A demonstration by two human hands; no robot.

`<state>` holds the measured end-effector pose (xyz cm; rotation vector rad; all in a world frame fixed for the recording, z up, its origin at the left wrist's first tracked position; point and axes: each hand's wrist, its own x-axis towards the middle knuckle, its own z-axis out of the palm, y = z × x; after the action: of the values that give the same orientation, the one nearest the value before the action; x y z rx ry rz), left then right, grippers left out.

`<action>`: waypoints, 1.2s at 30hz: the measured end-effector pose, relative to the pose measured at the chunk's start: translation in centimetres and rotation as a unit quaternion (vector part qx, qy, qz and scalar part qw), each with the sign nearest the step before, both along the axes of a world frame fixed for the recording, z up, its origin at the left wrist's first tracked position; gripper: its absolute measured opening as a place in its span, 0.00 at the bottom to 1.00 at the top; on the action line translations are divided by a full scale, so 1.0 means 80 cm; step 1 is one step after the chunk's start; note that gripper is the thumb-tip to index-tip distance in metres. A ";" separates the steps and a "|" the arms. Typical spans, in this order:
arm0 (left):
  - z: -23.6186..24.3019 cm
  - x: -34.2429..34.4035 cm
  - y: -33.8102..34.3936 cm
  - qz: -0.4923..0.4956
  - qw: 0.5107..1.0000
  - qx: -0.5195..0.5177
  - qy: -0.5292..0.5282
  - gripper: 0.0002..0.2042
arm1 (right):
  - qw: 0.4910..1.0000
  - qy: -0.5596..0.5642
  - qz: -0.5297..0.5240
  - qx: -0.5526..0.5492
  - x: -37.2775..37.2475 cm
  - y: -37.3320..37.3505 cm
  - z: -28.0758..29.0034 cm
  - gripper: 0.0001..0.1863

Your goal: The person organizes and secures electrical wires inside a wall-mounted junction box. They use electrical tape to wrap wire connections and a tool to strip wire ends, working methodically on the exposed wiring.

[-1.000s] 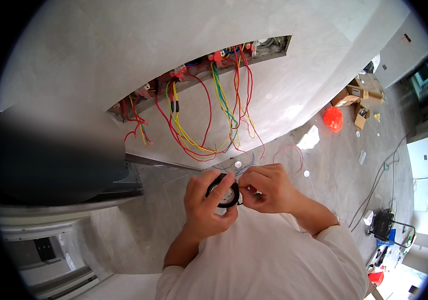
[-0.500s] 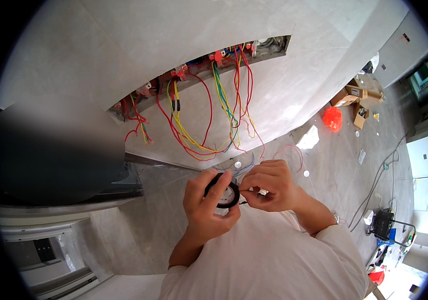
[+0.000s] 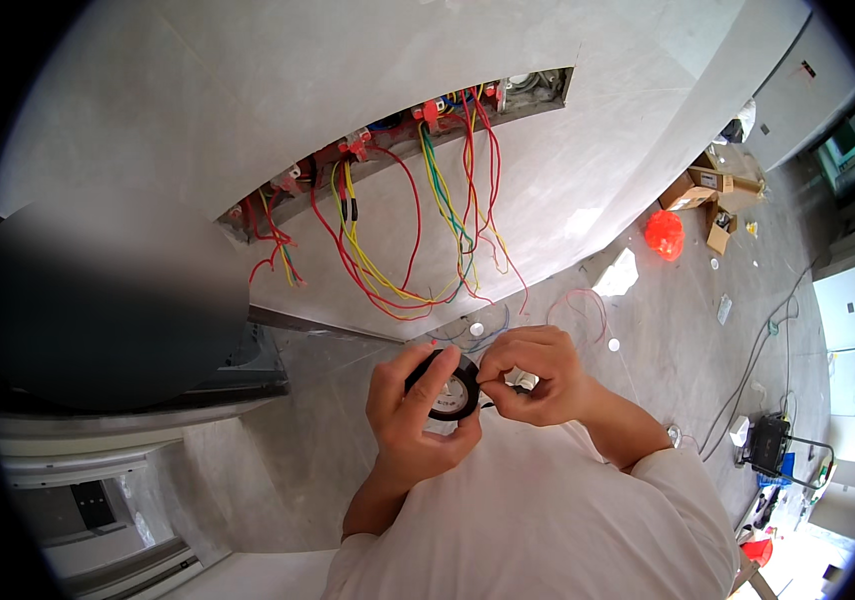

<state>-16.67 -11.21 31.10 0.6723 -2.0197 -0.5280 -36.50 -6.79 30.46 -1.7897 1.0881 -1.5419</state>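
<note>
My left hand [image 3: 410, 420] grips a roll of black tape [image 3: 453, 400] with a pale centre, fingers and thumb around it. At the roll's right edge, my right hand [image 3: 538, 375] pinches the tape between thumb and forefinger; a short dark piece shows below its fingertips. Something white behind these fingers is too hidden to name. Above both hands, red, yellow and green wires [image 3: 374, 282] hang in loose loops from a long wall recess [image 3: 548, 95] holding red fittings, some wires with black wrapped sections.
A blurred dark round area covers the left side. On the floor [image 3: 648, 380] at right lie cardboard boxes [image 3: 723, 190], a red bag [image 3: 664, 235], white scraps [image 3: 616, 275], long cables [image 3: 738, 385] and a black metal-framed object [image 3: 770, 445]. Loose wires lie along the wall's base [image 3: 488, 310].
My hands stay together on the tape roll and have shifted only slightly, the right fingers curling a little differently at the roll's edge. The wires look unchanged.
</note>
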 end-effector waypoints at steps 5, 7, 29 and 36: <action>0.002 0.001 0.002 0.008 1.000 -0.017 -0.017 0.34 | 0.997 0.068 -0.017 -0.010 -0.006 0.003 0.005 0.11; 0.003 0.000 0.003 0.012 0.999 -0.034 -0.032 0.34 | 0.993 0.110 -0.034 -0.018 -0.007 0.006 0.012 0.11; -0.001 -0.004 0.021 -0.019 0.998 0.030 -0.045 0.33 | 0.997 -0.053 0.016 0.054 -0.013 0.020 -0.007 0.07; 0.003 -0.012 0.016 0.003 0.998 0.015 -0.057 0.32 | 0.995 0.075 -0.008 -0.060 -0.023 0.014 -0.018 0.10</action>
<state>-17.59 -9.89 31.35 0.7417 -2.1196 -0.5263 -38.35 -5.67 29.05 -2.0105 1.1023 -1.5298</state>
